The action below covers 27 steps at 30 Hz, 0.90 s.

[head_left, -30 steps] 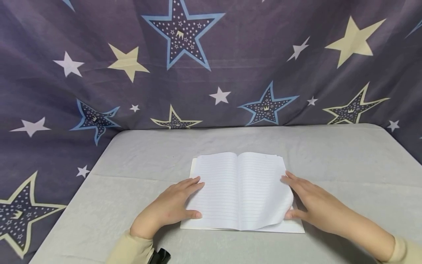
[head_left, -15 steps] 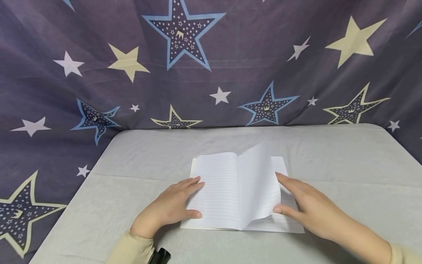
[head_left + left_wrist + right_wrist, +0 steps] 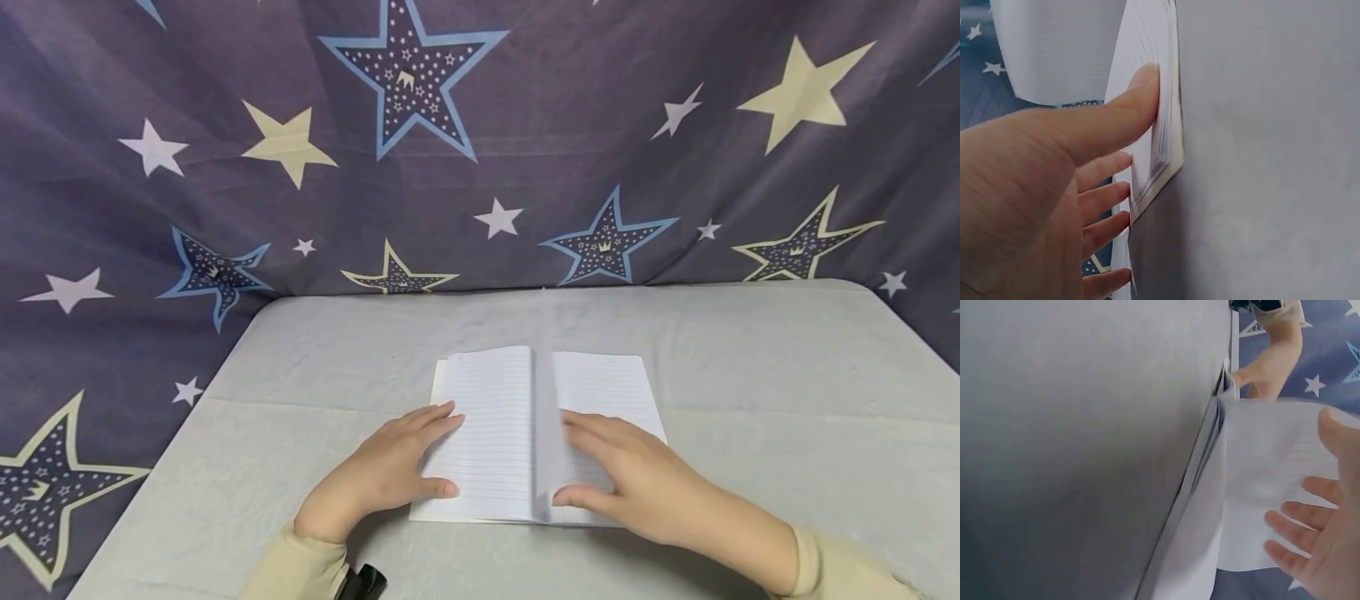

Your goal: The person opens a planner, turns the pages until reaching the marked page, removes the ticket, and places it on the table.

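An opened lined notebook (image 3: 487, 433) lies on the table, its left pages flat. One sheet, a raised page (image 3: 545, 392), stands upright along the middle fold and looks blurred. My left hand (image 3: 390, 467) rests on the notebook's left edge, thumb on the paper and fingers spread, as the left wrist view also shows. Over the right half, my right hand (image 3: 637, 475) has its fingers extended against the standing page. In the right wrist view, the fingers (image 3: 1297, 534) and thumb are apart, with the page (image 3: 1260, 456) in front of them.
A pale grey cloth covers the table (image 3: 787, 400). Behind it hangs a dark curtain (image 3: 450, 192) with a star pattern. A black strap-like item (image 3: 363, 582) sits at the left sleeve.
My right hand has moved left from the notebook's right edge, swinging one page from lying flat to upright at the fold. The left hand has stayed in place.
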Motion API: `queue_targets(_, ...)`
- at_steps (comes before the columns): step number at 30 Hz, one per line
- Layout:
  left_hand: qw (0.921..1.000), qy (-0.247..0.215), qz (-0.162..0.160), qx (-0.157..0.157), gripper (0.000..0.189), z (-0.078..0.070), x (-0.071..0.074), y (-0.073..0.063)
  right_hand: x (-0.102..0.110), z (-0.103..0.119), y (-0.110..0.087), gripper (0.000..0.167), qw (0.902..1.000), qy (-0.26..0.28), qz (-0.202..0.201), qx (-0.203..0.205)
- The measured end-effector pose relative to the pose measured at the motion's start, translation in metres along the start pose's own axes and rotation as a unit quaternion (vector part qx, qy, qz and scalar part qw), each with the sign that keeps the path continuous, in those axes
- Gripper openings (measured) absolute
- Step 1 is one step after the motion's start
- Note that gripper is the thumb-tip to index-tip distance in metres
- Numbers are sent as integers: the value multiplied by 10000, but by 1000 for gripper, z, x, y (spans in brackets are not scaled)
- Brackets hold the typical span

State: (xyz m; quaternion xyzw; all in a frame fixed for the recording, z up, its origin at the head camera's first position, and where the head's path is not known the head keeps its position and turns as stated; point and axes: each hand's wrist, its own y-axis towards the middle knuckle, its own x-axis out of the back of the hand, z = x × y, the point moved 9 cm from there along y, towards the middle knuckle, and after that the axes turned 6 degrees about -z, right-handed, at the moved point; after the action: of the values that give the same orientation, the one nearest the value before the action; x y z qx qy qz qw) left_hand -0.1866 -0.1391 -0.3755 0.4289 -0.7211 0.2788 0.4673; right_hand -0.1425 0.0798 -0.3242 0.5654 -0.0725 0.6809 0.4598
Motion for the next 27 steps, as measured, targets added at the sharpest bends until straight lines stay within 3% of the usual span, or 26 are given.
queue_targets(7, 9996, -255, 110, 26, 83, 7, 3, 0, -25, 6, 1, 54, 9960, -44, 892, 14)
queue_targets(12, 9995, -89, -54, 294, 72, 15, 12, -1, -32, 10, -2, 49, 9935, -109, 1044, 430)
queue_targets(17, 9989, 236, -220, 338, 58, 19, 23, -4, -36, 11, -7, 53, 9896, -204, 1241, 703)
queue_targets(23, 9969, 430, -630, 212, 47, 19, 32, -3, -38, 10, -10, 57, 9877, -251, 1336, 773)
queue_targets(27, 9953, 433, -866, 5, 44, 10, 33, 0, -39, 9, -12, 57, 9874, -273, 1375, 741)
